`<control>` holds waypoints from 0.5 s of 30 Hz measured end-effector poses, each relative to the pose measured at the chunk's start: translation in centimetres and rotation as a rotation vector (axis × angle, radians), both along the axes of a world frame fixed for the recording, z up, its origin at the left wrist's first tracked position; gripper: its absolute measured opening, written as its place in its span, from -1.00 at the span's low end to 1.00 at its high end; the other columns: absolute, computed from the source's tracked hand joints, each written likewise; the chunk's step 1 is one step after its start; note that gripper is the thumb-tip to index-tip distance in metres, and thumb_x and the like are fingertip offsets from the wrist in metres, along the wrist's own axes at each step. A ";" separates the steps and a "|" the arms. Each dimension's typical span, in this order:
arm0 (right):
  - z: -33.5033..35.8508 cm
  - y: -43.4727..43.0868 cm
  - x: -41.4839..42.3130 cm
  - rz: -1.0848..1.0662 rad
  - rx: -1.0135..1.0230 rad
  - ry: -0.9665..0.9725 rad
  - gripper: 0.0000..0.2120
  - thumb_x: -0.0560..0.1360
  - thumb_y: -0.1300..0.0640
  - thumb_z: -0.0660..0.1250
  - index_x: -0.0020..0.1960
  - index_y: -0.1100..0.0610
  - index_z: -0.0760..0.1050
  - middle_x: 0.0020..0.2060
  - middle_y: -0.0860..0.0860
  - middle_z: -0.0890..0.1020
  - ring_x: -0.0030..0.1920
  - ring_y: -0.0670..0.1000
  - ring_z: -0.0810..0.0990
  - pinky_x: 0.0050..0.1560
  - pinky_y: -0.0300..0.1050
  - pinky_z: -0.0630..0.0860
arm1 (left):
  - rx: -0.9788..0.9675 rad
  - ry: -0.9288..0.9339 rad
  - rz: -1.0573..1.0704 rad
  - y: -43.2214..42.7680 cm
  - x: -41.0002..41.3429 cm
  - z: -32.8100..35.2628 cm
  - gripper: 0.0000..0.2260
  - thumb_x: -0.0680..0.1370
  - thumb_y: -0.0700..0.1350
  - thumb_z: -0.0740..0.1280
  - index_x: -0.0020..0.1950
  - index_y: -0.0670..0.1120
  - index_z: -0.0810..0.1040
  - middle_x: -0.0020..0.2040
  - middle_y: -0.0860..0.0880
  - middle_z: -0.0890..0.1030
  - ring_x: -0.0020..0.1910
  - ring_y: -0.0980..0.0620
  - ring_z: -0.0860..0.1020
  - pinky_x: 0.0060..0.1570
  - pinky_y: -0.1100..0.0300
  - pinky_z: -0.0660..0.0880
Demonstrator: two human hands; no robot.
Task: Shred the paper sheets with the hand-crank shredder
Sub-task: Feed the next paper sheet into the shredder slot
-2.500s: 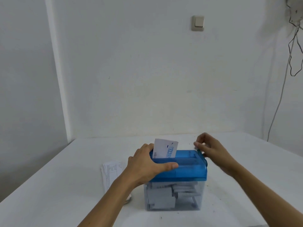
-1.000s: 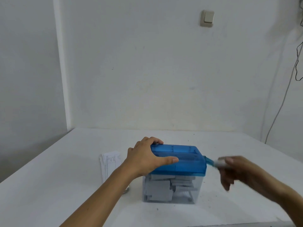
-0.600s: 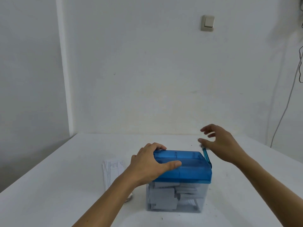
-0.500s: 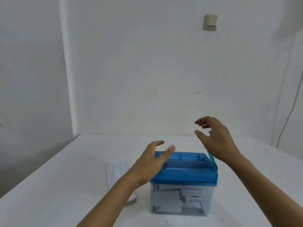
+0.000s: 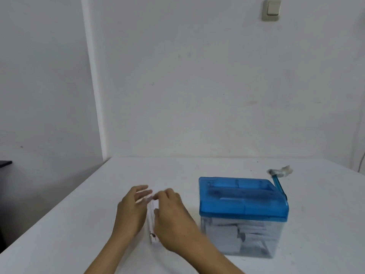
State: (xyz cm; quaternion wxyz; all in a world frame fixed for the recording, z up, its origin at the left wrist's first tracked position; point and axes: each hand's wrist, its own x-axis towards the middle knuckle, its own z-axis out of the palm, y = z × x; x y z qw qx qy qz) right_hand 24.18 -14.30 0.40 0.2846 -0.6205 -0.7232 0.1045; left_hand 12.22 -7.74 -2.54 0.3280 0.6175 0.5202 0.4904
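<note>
The hand-crank shredder stands on the white table right of centre, with a blue lid [image 5: 243, 198] over a clear bin [image 5: 237, 238] full of paper shreds. Its blue crank [image 5: 278, 183] points up at the right end and nothing touches it. No sheet is in the slot. Left of the shredder lies a small stack of paper sheets [image 5: 151, 220], mostly hidden by my hands. My left hand [image 5: 130, 208] lies along the stack's left side with straight fingers. My right hand [image 5: 171, 216] covers its right side, with fingertips at the far edge. Blur hides whether it pinches a sheet.
The white table [image 5: 79, 224] meets the wall at the back, and its left edge runs diagonally past my left arm. A light switch [image 5: 271, 9] is high on the wall. A cable [image 5: 362, 157] hangs at the far right.
The sheet in the slot went down into the shredder while my right hand turned the crank. Both hands then left the shredder and moved left onto the paper stack. The view shifted left.
</note>
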 end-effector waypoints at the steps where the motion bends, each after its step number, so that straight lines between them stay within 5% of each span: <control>1: -0.8 1.0 0.1 -0.080 -0.055 -0.009 -0.60 0.62 0.21 0.24 0.43 0.11 0.26 0.32 0.02 0.32 0.31 0.05 0.36 0.32 -0.05 0.41 | 0.000 0.021 -0.008 0.2 -0.2 -1.1 -0.72 0.59 -0.32 0.27 0.18 0.02 0.53 0.08 0.12 0.65 0.15 0.14 0.60 0.24 0.13 0.49; 7: -4.4 2.9 0.4 -0.301 -0.251 -0.053 -0.29 0.46 -0.40 0.24 0.35 0.11 0.31 0.24 0.04 0.32 0.28 0.08 0.29 0.26 -0.04 0.32 | 0.017 0.355 0.035 1.0 -0.3 -4.2 -0.57 0.58 -0.32 0.14 0.39 0.03 0.40 0.39 0.10 0.48 0.40 0.04 0.42 0.38 0.11 0.32; 15: -4.3 2.7 0.6 -0.335 -0.254 0.127 -0.35 0.51 -0.25 0.35 0.46 -0.01 0.22 0.32 -0.03 0.32 0.33 0.01 0.33 0.27 -0.12 0.37 | 0.035 0.486 0.016 1.5 -0.1 -4.9 -0.66 0.62 -0.11 0.24 0.39 0.09 0.35 0.40 0.15 0.44 0.42 0.10 0.38 0.44 0.04 0.21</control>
